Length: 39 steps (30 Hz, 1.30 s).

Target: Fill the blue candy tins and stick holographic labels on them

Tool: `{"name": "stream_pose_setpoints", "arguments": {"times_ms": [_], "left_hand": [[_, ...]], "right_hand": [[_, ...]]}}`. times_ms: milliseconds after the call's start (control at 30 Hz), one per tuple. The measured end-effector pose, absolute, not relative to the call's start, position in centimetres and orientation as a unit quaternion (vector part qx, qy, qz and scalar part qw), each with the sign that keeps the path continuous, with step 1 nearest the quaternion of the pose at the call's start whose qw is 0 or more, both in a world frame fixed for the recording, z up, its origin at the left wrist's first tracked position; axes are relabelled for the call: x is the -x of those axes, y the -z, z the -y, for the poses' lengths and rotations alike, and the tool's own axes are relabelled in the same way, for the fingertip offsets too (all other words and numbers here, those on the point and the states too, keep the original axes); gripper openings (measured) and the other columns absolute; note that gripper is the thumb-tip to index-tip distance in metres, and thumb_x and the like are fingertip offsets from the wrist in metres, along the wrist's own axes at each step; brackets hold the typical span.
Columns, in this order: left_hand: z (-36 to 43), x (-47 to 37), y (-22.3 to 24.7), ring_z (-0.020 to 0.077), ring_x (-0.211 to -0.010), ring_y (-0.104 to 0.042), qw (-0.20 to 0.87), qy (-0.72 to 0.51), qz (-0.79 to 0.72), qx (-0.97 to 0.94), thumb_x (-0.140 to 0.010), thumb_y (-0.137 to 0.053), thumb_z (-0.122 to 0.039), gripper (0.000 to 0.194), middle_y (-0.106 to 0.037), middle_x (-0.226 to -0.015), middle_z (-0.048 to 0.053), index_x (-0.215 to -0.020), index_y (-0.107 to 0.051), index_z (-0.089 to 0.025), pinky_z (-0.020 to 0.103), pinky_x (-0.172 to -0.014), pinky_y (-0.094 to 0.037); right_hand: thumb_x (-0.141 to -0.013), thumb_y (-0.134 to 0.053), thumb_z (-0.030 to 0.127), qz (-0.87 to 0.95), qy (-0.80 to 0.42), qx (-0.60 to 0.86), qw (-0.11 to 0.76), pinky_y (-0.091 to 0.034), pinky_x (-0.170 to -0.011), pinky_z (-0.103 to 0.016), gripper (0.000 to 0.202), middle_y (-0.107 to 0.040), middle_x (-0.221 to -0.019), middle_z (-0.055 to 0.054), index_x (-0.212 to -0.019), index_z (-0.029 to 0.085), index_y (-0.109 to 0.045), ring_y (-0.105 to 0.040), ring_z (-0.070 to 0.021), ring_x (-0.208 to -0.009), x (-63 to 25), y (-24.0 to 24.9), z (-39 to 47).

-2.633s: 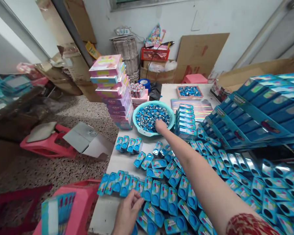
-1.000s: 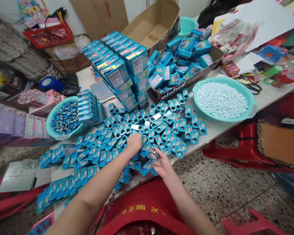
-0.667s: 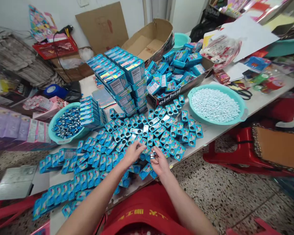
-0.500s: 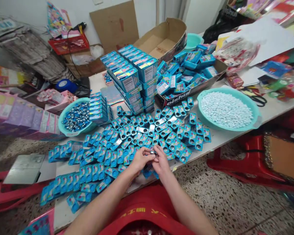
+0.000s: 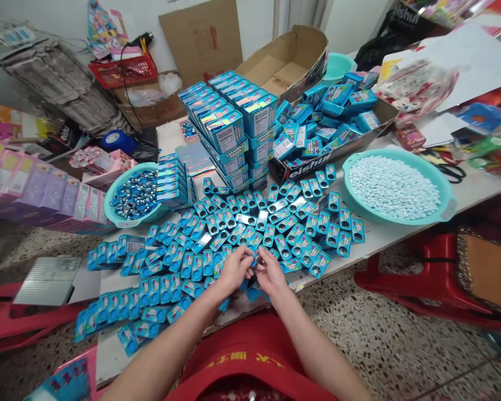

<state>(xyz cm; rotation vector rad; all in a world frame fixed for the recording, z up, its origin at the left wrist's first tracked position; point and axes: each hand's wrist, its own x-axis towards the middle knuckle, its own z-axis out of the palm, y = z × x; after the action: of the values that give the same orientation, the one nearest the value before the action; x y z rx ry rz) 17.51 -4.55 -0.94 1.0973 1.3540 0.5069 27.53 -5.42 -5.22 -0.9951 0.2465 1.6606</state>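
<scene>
My left hand (image 5: 236, 270) and my right hand (image 5: 270, 272) meet fingertip to fingertip over the near edge of the table. Both are closed in a pinch, and whatever lies between the fingers is too small and covered to make out. Around and beyond them stand many small blue candy boxes (image 5: 203, 243) in loose rows, with round openings facing up. Some openings look dark, others plain blue. Left of these, a turquoise basin (image 5: 113, 218) holds blue and silver foil-wrapped pieces (image 5: 134, 195). At the right, a second turquoise basin (image 5: 354, 205) is filled with pale blue candies (image 5: 394, 188).
Large stacks of blue boxes (image 5: 229, 133) rise behind the rows. A cardboard carton (image 5: 304, 170) at the back holds jumbled blue packs. Scissors (image 5: 451, 174) lie at the right. Red stools (image 5: 404, 278) flank the table, and purple boxes (image 5: 54, 195) line the left.
The camera view has shifted slightly. My hands have drawn a little apart at the wrists, and the small shiny piece seen between my fingers before is now hidden.
</scene>
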Motion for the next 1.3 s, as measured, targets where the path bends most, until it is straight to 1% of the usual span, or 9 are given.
{"name": "stream_pose_setpoints", "arguments": {"times_ms": [133,233,433,767,867,967,1067,1167,1300], "left_hand": [[3.7,-16.4,2.0,0.0105,-0.048,-0.057,0.643,-0.225,-0.614,-0.400,-0.065,-0.060,-0.021,0.015,-0.056,-0.054,-0.005,-0.077,-0.052,-0.016,0.022,-0.049,-0.046],[1.3,-15.3,2.4,0.0104,-0.047,-0.056,0.560,-0.199,-0.668,-0.448,-0.069,-0.059,-0.020,0.009,-0.054,-0.054,-0.006,-0.074,-0.052,-0.017,0.021,-0.050,-0.045],[-4.5,-16.2,3.0,0.0205,-0.084,-0.064,0.278,0.119,-0.689,-0.659,-0.066,-0.067,-0.020,0.023,-0.067,-0.084,0.004,-0.087,-0.058,-0.019,0.024,-0.067,-0.044],[-5.4,-17.7,3.1,0.0272,-0.098,-0.061,0.226,0.177,-0.682,-0.673,-0.066,-0.069,-0.021,0.029,-0.066,-0.098,0.012,-0.094,-0.058,-0.018,0.029,-0.073,-0.044],[-3.2,-17.2,2.3,0.0212,-0.078,-0.065,0.297,0.063,-0.695,-0.651,-0.078,-0.058,-0.033,0.022,-0.067,-0.084,0.008,-0.094,-0.056,-0.018,0.026,-0.061,-0.044],[0.1,-16.8,2.1,0.0105,-0.046,-0.055,0.552,-0.124,-0.673,-0.477,-0.086,-0.041,-0.050,0.037,-0.060,-0.065,0.002,-0.089,-0.055,-0.016,0.020,-0.044,-0.037],[2.2,-16.1,2.2,0.0051,-0.042,-0.049,0.718,-0.217,-0.591,-0.296,-0.074,-0.062,-0.045,0.032,-0.055,-0.058,-0.002,-0.079,-0.054,-0.014,0.016,-0.041,-0.035],[2.2,-14.6,2.4,0.0059,-0.049,-0.054,0.721,-0.239,-0.601,-0.249,-0.063,-0.073,-0.023,0.026,-0.055,-0.058,-0.004,-0.080,-0.055,-0.014,0.016,-0.048,-0.041],[-0.4,-12.9,2.6,0.0080,-0.045,-0.054,0.562,-0.185,-0.701,-0.399,-0.069,-0.063,-0.013,0.014,-0.049,-0.051,-0.008,-0.079,-0.054,-0.016,0.020,-0.052,-0.044]], "right_hand": [[-0.048,-0.084,0.022,-0.120,-0.686,0.431,0.574,-0.031,-0.036,-0.012,0.034,-0.052,-0.055,0.007,-0.066,0.019,-0.056,-0.049,-0.0048,-0.050,-27.4,5.1,5.2],[-0.048,-0.084,0.020,-0.125,-0.684,0.431,0.575,-0.031,-0.035,-0.012,0.034,-0.053,-0.058,0.007,-0.069,0.019,-0.058,-0.049,-0.0050,-0.051,-27.7,4.8,5.3],[-0.051,-0.083,0.020,-0.114,-0.692,0.423,0.573,-0.032,-0.035,-0.012,0.031,-0.053,-0.060,0.007,-0.069,0.019,-0.058,-0.048,-0.0040,-0.051,-29.0,4.5,5.6],[-0.049,-0.081,0.022,-0.074,-0.675,0.422,0.601,-0.037,-0.046,-0.016,0.032,-0.055,-0.060,0.006,-0.070,0.019,-0.057,-0.051,-0.0070,-0.056,-29.8,4.3,5.2],[-0.057,-0.077,0.025,0.020,-0.634,0.469,0.615,-0.039,-0.052,-0.018,0.025,-0.056,-0.062,0.006,-0.072,0.020,-0.057,-0.050,-0.0071,-0.055,-29.3,4.3,5.2],[-0.064,-0.071,0.024,0.162,-0.606,0.508,0.590,-0.040,-0.055,-0.019,0.016,-0.055,-0.061,0.007,-0.070,0.021,-0.057,-0.049,-0.0073,-0.054,-28.3,4.1,5.1],[-0.063,-0.069,0.018,0.206,-0.610,0.507,0.573,-0.040,-0.055,-0.019,0.014,-0.056,-0.062,0.008,-0.068,0.020,-0.056,-0.049,-0.0067,-0.054,-26.8,4.1,5.0],[-0.059,-0.071,0.018,0.097,-0.622,0.509,0.587,-0.040,-0.051,-0.018,0.018,-0.056,-0.061,0.008,-0.068,0.020,-0.055,-0.048,-0.0054,-0.050,-25.8,4.5,4.8],[-0.051,-0.079,0.018,-0.010,-0.664,0.481,0.573,-0.048,-0.058,-0.021,0.031,-0.061,-0.061,0.004,-0.072,0.019,-0.056,-0.059,-0.0097,-0.059,-26.1,4.3,4.5]]}}
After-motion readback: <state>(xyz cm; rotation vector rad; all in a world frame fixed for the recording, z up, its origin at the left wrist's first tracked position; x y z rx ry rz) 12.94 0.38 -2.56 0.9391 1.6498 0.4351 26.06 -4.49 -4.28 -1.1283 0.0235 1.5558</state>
